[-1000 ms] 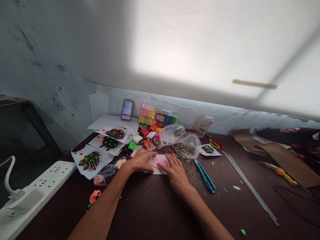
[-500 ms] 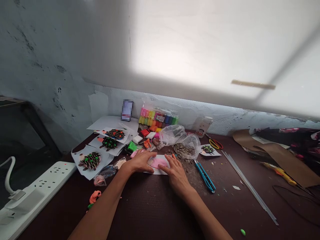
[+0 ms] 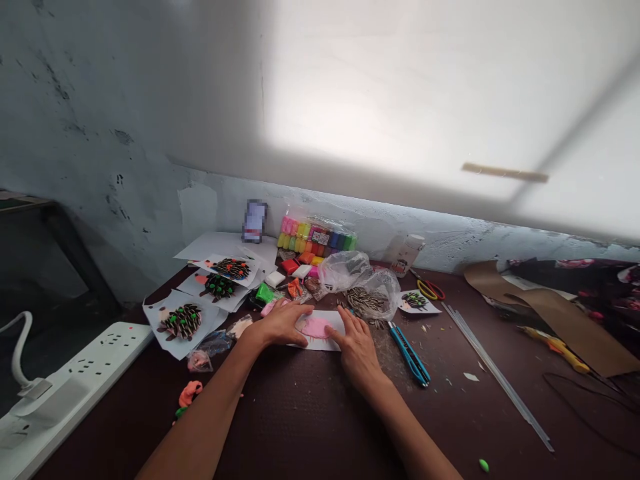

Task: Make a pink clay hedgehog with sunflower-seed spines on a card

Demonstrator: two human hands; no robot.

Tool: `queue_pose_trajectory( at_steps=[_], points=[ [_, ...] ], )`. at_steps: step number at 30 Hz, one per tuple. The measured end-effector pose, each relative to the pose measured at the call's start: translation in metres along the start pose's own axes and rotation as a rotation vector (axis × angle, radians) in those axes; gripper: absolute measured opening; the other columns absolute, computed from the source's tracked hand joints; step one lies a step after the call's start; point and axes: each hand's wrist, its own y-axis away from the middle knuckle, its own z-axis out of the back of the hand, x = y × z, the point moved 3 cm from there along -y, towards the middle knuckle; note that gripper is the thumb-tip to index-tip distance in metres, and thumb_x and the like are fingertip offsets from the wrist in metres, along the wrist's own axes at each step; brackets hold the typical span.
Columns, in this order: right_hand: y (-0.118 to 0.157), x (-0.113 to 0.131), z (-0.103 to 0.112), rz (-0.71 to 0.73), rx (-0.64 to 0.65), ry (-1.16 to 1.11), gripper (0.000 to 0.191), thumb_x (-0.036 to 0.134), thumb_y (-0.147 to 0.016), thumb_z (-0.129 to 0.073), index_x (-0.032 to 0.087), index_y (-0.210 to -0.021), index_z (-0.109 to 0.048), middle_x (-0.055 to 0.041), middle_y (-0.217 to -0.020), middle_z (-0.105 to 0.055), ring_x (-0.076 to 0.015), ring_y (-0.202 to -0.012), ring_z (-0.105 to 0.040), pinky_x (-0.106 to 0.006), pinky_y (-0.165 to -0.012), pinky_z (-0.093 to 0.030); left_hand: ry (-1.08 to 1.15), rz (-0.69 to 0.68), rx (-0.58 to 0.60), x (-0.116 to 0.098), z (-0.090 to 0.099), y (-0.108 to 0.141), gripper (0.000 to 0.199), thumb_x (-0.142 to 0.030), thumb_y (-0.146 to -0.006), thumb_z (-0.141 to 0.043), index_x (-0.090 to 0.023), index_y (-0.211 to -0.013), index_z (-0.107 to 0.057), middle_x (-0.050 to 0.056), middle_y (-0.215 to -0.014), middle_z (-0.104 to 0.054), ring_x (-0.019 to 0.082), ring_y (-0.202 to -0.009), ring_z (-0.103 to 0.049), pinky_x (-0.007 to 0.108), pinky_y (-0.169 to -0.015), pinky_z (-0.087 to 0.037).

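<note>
A flattened patch of pink modelling clay (image 3: 315,327) lies on a small sheet of white paper (image 3: 334,320) between my hands. My left hand (image 3: 281,325) rests over the sheet's left side, fingers stretched and thumb on the paper. On the right, my right hand (image 3: 360,347) has its fingers extended over the paper's edge, and its thumb touches the clay's right side. Neither hand grasps anything. Beyond my right fingertips is a clear plastic bag (image 3: 383,290) with striped seeds (image 3: 364,303). A pink clay lump (image 3: 274,306) sits just behind my left hand.
Seed-covered hedgehog figures (image 3: 183,320) lie on paper at left, another (image 3: 416,300) at right. Colourful clay packs (image 3: 315,237) stand along the wall. Blue-handled tool (image 3: 410,357), scissors (image 3: 431,289), clear sticks (image 3: 500,377) and a yellow glue gun (image 3: 560,348) lie right; a power strip (image 3: 80,387) left.
My right hand has slid slightly right, its thumb drawing back from the middle of the pink clay to its right edge. More of the clay and paper shows. My left hand stays put.
</note>
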Motion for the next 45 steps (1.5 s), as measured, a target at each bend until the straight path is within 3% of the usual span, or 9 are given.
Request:
queue_pose_trajectory(
  at_steps=[8,16,20,24,41,45],
  points=[
    [0.001,-0.004,-0.004,0.070,-0.103,-0.057,0.038,0.009,-0.085,-0.052,0.030,-0.112,-0.068,-0.0092,-0.146,-0.040,-0.0250,-0.133,-0.035,-0.042,-0.105,-0.030,0.001,-0.018,0.000,0.002,-0.002,-0.001,0.078,-0.043,-0.062,-0.069,-0.028,-0.134,-0.044,0.004,-0.141,-0.048,0.029,-0.137,-0.031,0.046,-0.115,-0.015],
    [0.001,-0.001,-0.002,0.046,-0.120,-0.070,0.044,0.006,-0.085,-0.051,0.032,-0.119,-0.064,-0.0091,-0.147,-0.038,-0.0259,-0.132,-0.037,-0.043,-0.103,-0.032,0.013,-0.003,-0.005,-0.002,0.001,0.001,0.077,-0.041,-0.062,-0.069,-0.027,-0.134,-0.045,0.004,-0.142,-0.047,0.029,-0.137,-0.032,0.045,-0.115,-0.017],
    [-0.003,0.002,-0.003,-0.006,-0.029,-0.048,0.052,0.004,-0.086,-0.046,0.031,-0.131,-0.054,-0.0111,-0.150,-0.032,-0.0276,-0.134,-0.034,-0.044,-0.103,-0.032,0.021,-0.010,0.000,-0.004,0.003,0.003,0.077,-0.041,-0.063,-0.069,-0.027,-0.134,-0.045,0.004,-0.142,-0.047,0.029,-0.137,-0.031,0.046,-0.116,-0.015],
    [-0.005,0.003,-0.003,-0.028,0.065,-0.049,0.047,0.008,-0.088,-0.046,0.032,-0.128,-0.057,-0.0105,-0.151,-0.031,-0.0294,-0.137,-0.030,-0.043,-0.105,-0.029,0.021,0.003,0.014,-0.003,0.003,0.002,0.079,-0.040,-0.062,-0.069,-0.025,-0.135,-0.044,0.004,-0.142,-0.046,0.029,-0.138,-0.030,0.045,-0.117,-0.014],
    [-0.011,0.009,-0.005,0.049,-0.029,-0.026,0.041,0.015,-0.091,-0.048,0.036,-0.126,-0.057,-0.0067,-0.151,-0.031,-0.0267,-0.136,-0.032,-0.045,-0.107,-0.029,0.040,-0.004,0.011,-0.005,0.003,0.003,0.078,-0.038,-0.063,-0.069,-0.025,-0.136,-0.044,0.005,-0.143,-0.046,0.028,-0.137,-0.032,0.047,-0.116,-0.012],
    [-0.016,0.012,-0.007,0.032,0.027,-0.017,0.044,0.015,-0.092,-0.045,0.035,-0.132,-0.052,-0.0086,-0.152,-0.029,-0.0267,-0.136,-0.033,-0.046,-0.109,-0.025,0.041,-0.008,0.005,-0.004,0.003,0.002,0.078,-0.037,-0.063,-0.070,-0.024,-0.135,-0.044,0.005,-0.142,-0.047,0.029,-0.137,-0.031,0.048,-0.116,-0.012]
  ],
)
